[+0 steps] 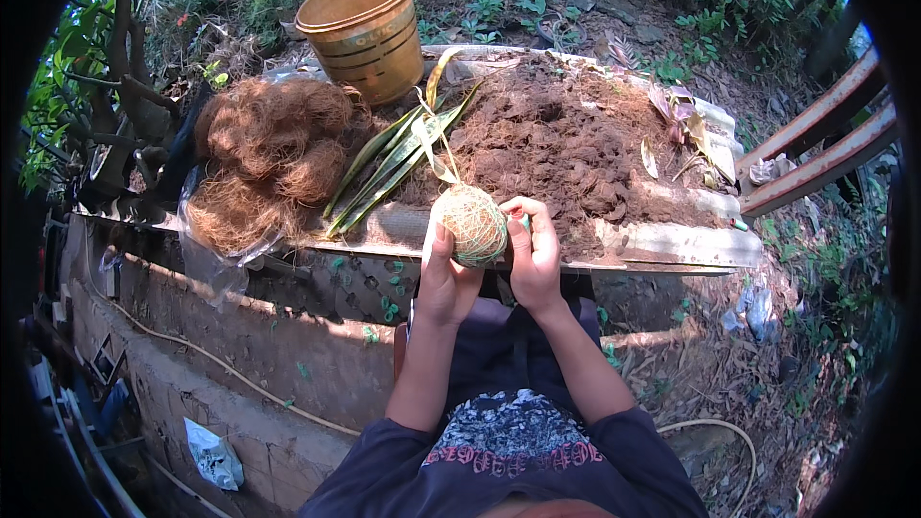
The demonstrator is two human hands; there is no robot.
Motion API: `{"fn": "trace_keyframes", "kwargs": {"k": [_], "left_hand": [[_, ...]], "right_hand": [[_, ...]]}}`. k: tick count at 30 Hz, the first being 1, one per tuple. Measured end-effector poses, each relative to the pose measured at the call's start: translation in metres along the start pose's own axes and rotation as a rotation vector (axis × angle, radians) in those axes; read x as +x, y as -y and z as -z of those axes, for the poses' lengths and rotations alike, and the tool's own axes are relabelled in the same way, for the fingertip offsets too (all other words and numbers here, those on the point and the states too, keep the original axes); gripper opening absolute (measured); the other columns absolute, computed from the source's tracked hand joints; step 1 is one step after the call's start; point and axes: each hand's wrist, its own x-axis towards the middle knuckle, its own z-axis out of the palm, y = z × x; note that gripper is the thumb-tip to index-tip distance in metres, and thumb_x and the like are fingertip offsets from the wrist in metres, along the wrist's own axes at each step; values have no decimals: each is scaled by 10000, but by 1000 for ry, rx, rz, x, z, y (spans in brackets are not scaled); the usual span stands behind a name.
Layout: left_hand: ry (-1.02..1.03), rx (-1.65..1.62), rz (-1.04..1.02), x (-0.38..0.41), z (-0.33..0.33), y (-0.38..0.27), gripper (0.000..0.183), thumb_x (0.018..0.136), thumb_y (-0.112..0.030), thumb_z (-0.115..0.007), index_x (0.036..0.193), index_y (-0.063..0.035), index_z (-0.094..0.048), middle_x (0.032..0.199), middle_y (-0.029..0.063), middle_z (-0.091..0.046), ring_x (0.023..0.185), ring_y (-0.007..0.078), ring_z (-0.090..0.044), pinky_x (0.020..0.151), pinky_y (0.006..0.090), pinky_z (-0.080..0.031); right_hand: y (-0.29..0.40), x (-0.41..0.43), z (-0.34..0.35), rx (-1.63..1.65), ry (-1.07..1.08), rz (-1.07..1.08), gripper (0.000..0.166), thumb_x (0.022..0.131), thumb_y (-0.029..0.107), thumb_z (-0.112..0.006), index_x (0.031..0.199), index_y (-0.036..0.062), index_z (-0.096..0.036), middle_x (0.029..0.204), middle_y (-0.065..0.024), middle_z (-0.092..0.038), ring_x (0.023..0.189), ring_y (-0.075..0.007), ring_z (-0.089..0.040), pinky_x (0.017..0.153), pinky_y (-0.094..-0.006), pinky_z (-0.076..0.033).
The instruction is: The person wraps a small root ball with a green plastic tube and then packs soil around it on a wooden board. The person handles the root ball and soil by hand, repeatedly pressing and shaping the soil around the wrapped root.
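My left hand (447, 273) cups a round ball of coconut fibre (469, 224) wound with green and pale thread. A plant with long yellowing leaves (434, 137) rises from the top of the ball. On the ball's right side, my right hand (535, 252) pinches a small green bundle of thread (521, 220), mostly hidden by the fingers. Just left of the ball, long green sword-shaped leaves (392, 165) lie on the work surface. Behind my right hand spreads a heap of dark, crumbly potting soil (547, 144).
Loose coir fibre (273, 137) is piled at the left, partly on a clear plastic bag (209, 266). A yellow-brown plastic bucket (367, 43) stands behind it. Corrugated sheeting (676, 243) forms the work surface. Rusty metal bars (813, 126) flank its right end; a hose (237, 363) runs below.
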Motion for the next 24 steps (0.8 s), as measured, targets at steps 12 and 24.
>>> {"fn": "trace_keyframes", "kwargs": {"k": [12,24], "left_hand": [[-72,129,-239,11,3,-13,650,763,-75,-703,1278,-27,-309,1262,175,-453,1142,265,-504,968,380,-433],[256,266,68,-12,12,-2,805,634,-190,-823,1261,34,-370,1259,202,-467,1109,285,-533,914,394,-498]], "right_hand": [[59,-21,8,-862,683,-2,219,885,258,-542,947,52,-501,778,-134,-620,747,-318,-631,615,-419,-495],[129,59,49,-576,607,273,242,836,281,-633,892,77,-516,699,-82,-580,657,-251,-621,577,-347,-456]]}}
